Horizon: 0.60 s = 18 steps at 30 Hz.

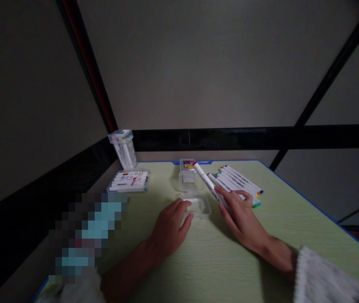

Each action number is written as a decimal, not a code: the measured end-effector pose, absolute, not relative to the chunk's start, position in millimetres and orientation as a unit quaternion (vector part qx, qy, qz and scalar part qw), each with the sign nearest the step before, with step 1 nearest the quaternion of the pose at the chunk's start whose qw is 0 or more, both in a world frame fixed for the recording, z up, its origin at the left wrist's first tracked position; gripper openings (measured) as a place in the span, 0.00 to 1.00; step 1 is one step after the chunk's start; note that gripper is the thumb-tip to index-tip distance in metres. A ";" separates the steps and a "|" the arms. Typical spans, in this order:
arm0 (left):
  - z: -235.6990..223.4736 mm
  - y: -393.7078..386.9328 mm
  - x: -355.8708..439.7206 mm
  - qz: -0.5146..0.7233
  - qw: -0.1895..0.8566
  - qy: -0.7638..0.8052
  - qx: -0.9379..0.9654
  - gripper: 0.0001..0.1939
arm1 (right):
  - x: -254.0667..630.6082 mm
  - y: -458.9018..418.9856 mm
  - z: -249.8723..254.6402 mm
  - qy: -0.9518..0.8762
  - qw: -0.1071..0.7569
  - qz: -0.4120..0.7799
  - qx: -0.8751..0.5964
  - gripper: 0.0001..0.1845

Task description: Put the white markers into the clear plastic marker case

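Observation:
My right hand point(241, 216) is closed on a white marker point(205, 177) with a red tip, which slants up and away to the left. Its lower end is hidden by my fingers. My left hand point(172, 225) is at the left side of a small clear plastic box point(205, 207), thumb and forefinger apart at the near left corner. Whether they touch the box is hard to tell. More white markers point(240, 180) with coloured ends lie in a loose pile just beyond my right hand.
Behind the box lies another clear plastic piece point(183, 182) with a coloured label point(189, 164). At the left are a flat clear case of markers point(131, 181) and an upright clear container of markers point(125, 152). Walls border the pale green table point(204, 269) behind and left.

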<state>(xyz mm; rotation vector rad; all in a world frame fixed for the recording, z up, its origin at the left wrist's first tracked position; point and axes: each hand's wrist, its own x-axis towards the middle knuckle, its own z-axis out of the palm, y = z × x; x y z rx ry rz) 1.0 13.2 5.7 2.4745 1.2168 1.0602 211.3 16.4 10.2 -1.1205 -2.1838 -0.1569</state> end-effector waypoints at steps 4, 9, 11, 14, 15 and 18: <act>2.7 13.1 2.5 0.403 0.128 0.411 0.808 0.18 | 208.8 12.4 13.3 -0.872 0.319 -0.068 -0.366 0.19; 11.0 8.3 5.0 0.479 0.213 0.379 0.763 0.17 | 205.0 8.7 16.4 -0.895 0.310 -0.068 -0.314 0.19; 15.2 4.9 6.8 0.503 0.253 0.368 0.740 0.14 | 204.2 8.2 17.0 -0.897 0.314 -0.069 -0.304 0.19; 18.0 0.2 10.9 0.528 0.321 0.358 0.700 0.11 | 203.6 7.9 17.0 -0.904 0.312 -0.078 -0.282 0.18; 18.1 -0.9 12.5 0.537 0.337 0.358 0.685 0.10 | 203.5 7.8 16.9 -0.906 0.311 -0.082 -0.274 0.18; 17.7 -2.2 16.5 0.574 0.352 0.372 0.639 0.10 | 203.3 6.9 16.9 -0.907 0.315 -0.088 -0.264 0.18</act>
